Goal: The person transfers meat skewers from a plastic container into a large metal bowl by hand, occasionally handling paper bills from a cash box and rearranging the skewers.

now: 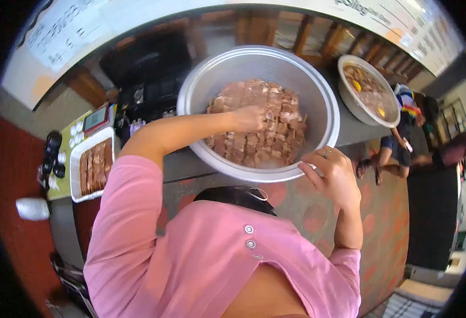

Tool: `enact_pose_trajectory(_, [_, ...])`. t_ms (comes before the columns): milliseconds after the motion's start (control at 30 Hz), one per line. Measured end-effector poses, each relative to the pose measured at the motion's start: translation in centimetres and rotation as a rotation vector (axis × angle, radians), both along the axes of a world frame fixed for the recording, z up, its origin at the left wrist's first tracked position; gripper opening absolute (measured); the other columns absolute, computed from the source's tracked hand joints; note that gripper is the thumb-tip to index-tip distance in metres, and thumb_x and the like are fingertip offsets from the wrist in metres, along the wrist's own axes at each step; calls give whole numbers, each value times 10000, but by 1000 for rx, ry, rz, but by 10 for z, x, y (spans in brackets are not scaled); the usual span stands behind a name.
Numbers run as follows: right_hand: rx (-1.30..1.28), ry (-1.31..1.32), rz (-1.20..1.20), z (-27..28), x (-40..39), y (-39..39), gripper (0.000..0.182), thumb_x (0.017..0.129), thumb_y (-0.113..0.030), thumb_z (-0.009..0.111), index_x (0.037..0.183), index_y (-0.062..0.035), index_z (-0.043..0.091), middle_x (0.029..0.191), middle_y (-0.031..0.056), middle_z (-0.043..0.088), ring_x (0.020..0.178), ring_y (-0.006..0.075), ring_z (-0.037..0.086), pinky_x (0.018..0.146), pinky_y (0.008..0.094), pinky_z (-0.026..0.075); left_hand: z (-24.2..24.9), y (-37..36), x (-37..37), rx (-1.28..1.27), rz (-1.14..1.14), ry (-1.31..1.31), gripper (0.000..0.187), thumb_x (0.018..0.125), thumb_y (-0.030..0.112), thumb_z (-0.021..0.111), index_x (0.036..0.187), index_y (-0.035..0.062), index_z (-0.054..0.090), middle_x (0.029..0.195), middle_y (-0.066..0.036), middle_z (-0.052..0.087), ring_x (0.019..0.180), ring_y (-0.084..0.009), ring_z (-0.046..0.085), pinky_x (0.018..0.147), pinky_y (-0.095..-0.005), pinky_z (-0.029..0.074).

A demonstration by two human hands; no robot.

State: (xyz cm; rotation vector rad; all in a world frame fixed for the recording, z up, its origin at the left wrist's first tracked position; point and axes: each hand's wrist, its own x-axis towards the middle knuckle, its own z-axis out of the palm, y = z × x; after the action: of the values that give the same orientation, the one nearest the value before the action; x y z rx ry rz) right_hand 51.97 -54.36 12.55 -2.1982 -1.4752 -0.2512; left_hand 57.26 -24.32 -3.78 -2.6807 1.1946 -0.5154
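Skewered raw meat (257,143) lies stacked in a large silver-grey basin (317,79), with some stick ends showing. My left hand (251,117) reaches into the basin over the meat. It looks closed, but it is slightly blurred, and what the fingers hold, if anything, is hidden. At the near right, my right hand (332,172), with a ring on it, grips the basin's rim, thumb and fingers around the edge.
To the right is a smaller pale basin (394,117) of meat in liquid with yellow pieces. A white tray (76,164) of skewered meat stands left, beside a digital scale (95,121). A person (397,143) is beyond the table at right.
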Motion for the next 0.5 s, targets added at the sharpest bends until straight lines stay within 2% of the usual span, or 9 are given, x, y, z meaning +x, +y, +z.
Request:
enact_pose_trajectory(133, [6, 37, 142, 12, 0, 12, 127, 730, -99, 719, 824, -25, 678, 815, 108, 664, 741, 298, 621, 657, 387, 490, -27, 1, 15, -29, -48, 137, 118, 720, 118, 573, 759, 53, 663, 834, -132, 648, 814, -271, 637, 680, -378, 523])
enact_pose_trajectory(167, [-10, 10, 155, 16, 0, 17, 120, 731, -104, 714, 813, -27, 672, 804, 106, 660, 738, 296, 617, 651, 388, 490, -47, 5, 15, -579, -82, 359, 142, 728, 113, 567, 739, 34, 684, 873, -153, 649, 823, -307, 635, 716, -391, 523])
enact_pose_trajectory(200, [-26, -13, 178, 21, -1, 27, 115, 732, -108, 710, 802, -29, 665, 794, 105, 655, 735, 293, 613, 645, 389, 489, -7, -7, -5, -404, -81, 81, 176, 728, 115, 565, 795, 27, 702, 909, -176, 647, 847, -313, 633, 738, -398, 521])
enact_pose_trajectory(233, [-43, -20, 222, 25, -1, 35, 122, 722, -93, 712, 806, -20, 663, 801, 111, 655, 742, 300, 611, 652, 388, 486, 13, -10, -15, -443, -1, 124, 225, 743, 116, 564, 896, 18, 697, 934, -188, 646, 863, -326, 629, 781, -406, 513])
enact_pose_trajectory(267, [-65, -26, 272, 29, 0, 43, 131, 713, -79, 714, 811, -11, 660, 808, 118, 655, 750, 306, 610, 659, 386, 483, 28, -11, -22, -506, -15, 32, 235, 735, 140, 598, 931, 46, 688, 938, -166, 655, 893, -307, 626, 803, -404, 507])
enact_pose_trajectory(333, [-124, -14, 375, 36, 1, 61, 131, 707, -61, 708, 809, 2, 655, 821, 128, 652, 758, 323, 600, 673, 394, 474, 67, -7, -54, -374, 97, -197, 212, 728, 166, 639, 914, 75, 683, 960, -124, 657, 974, -286, 603, 834, -412, 475])
enact_pose_trajectory(367, [-115, -42, 465, 38, 2, 73, 132, 715, -61, 699, 820, 2, 652, 835, 134, 646, 759, 337, 589, 680, 406, 467, 72, 1, -77, -370, 185, -206, 212, 728, 166, 639, 914, 75, 683, 960, -124, 657, 974, -286, 603, 834, -412, 475])
enact_pose_trajectory(433, [-191, -71, 574, 46, 4, 102, 139, 725, -56, 681, 848, 2, 650, 864, 135, 642, 779, 341, 581, 683, 415, 468, 75, 15, -112, -600, 471, -313, 176, 709, 188, 679, 858, 95, 682, 982, -67, 639, 1010, -254, 565, 843, -403, 436])
enact_pose_trajectory(500, [-223, -64, 658, 53, -4, 134, 141, 726, -52, 673, 855, 2, 650, 878, 135, 640, 794, 341, 579, 685, 416, 469, 76, 34, -168, -689, 674, -388, 161, 706, 194, 688, 836, 99, 682, 984, -50, 623, 1006, -255, 549, 854, -400, 412])
